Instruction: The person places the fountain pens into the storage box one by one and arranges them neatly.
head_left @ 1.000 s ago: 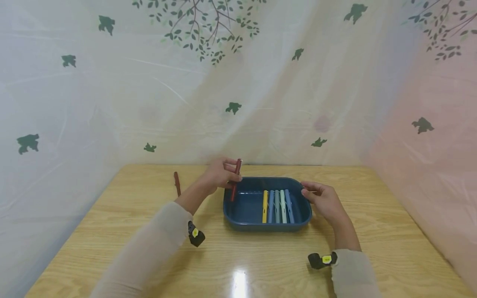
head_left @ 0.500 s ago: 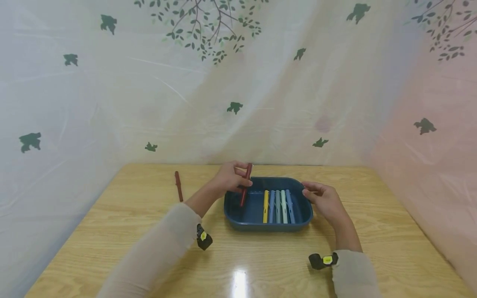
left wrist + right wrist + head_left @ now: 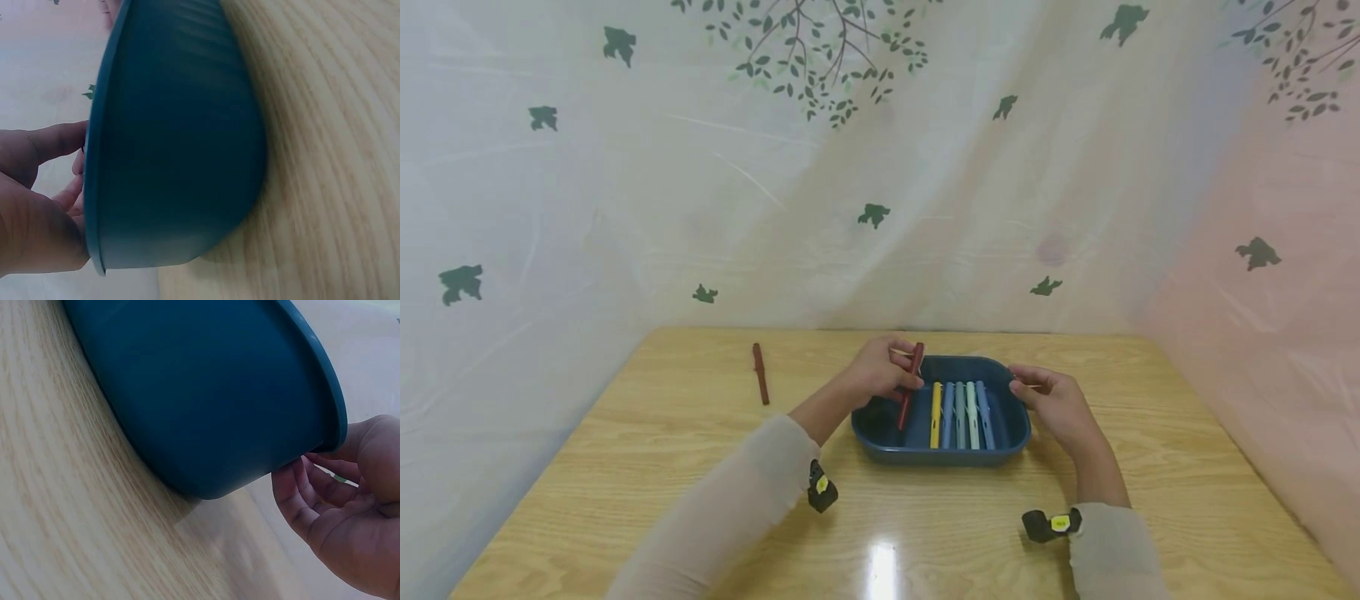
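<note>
In the head view my left hand (image 3: 883, 371) pinches a dark red pen (image 3: 906, 407), tilted, with its lower end down inside the blue basin (image 3: 880, 456). To its right a yellow pen (image 3: 936, 417) and several blue and green pens (image 3: 960, 417) lie side by side in the basin. My right hand (image 3: 1056, 404) grips the basin's right rim, its thumb over the edge and its fingers against the outer wall in the right wrist view. The basin's wall (image 3: 175, 137) hides the held pen and the left fingertips in the left wrist view.
Another dark red pen (image 3: 761, 374) lies on the wooden table (image 3: 700, 467), left of the basin. A pale curtain (image 3: 760, 208) printed with leaves and birds hangs behind the table's far edge.
My left hand has carried the dark red pen rightward and lower over the basin, closer to the yellow pen. My right hand stays on the rim.
</note>
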